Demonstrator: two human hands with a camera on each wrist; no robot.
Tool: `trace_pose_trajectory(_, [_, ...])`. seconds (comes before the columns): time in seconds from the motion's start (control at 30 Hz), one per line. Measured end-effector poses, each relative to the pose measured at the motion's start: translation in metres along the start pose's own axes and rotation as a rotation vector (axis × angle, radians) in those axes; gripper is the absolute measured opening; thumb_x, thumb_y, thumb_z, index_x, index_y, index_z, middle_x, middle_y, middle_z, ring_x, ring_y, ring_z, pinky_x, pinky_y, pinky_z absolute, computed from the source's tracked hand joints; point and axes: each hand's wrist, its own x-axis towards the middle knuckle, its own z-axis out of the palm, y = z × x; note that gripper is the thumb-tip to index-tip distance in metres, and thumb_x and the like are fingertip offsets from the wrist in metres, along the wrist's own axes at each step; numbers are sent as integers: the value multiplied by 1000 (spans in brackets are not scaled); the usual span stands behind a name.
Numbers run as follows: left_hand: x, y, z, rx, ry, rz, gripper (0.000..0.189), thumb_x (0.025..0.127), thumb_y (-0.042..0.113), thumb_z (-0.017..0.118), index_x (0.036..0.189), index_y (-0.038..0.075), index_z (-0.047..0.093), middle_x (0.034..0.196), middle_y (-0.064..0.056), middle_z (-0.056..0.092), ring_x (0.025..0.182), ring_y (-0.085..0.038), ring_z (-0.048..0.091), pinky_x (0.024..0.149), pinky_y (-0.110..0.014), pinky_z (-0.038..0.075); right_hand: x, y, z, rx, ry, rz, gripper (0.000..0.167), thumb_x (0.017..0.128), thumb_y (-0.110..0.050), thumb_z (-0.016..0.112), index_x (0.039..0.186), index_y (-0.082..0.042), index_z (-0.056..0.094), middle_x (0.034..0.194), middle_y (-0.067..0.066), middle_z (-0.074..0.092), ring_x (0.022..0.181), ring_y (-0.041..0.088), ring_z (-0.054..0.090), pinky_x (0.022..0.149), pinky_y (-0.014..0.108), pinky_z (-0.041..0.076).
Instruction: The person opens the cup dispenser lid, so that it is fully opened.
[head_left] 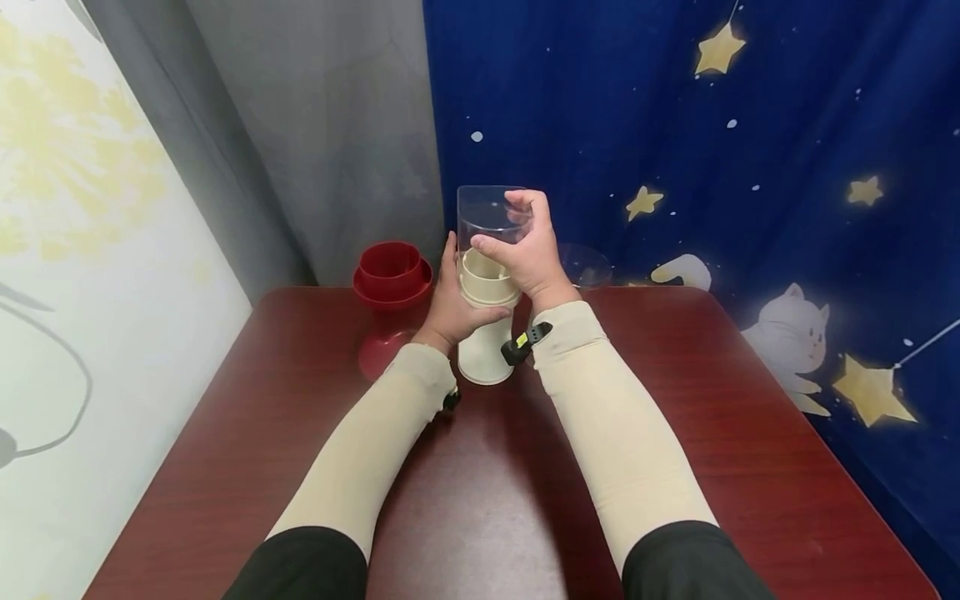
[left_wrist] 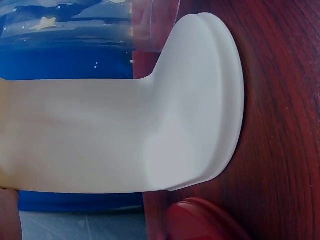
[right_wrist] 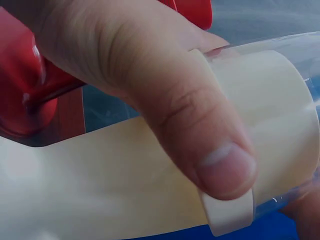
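Note:
A cream pedestal base with a flared foot and a cup-like top stands upright near the table's far edge. My left hand grips it just under its collar; in the right wrist view the left thumb lies across that collar. Fitted around the cream top is a clear cylinder, open end up. My right hand holds this cylinder from the right, thumb in front and fingers curled over its far side. In the left wrist view the flared foot sits on the table.
To the left stands a red pedestal base of similar shape. Another clear container shows behind my right wrist, partly hidden. The reddish-brown table meets a blue curtain and a grey curtain at the back.

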Motion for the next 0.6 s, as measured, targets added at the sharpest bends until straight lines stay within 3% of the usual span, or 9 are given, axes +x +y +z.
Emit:
trace_pose_trajectory(0.4, [1,2,-4,-16,-15,-22,146,65,35,100,170,28,-2,167,-8,35,144,-26,45,118,-44,46,2,-3,1,3,12,-20,81,72,-10,93,139,-9,48,142,12,55,131,26,55,105,38,51])
trace_pose_trajectory(0.6, [0,1,-4,-22,-26,-27,148,65,34,100,169,32,-4,168,-6,33,145,-25,44,119,-43,45,0,-2,1,2,7,-32,80,71,-9,94,137,-8,48,141,12,56,130,26,56,105,38,53])
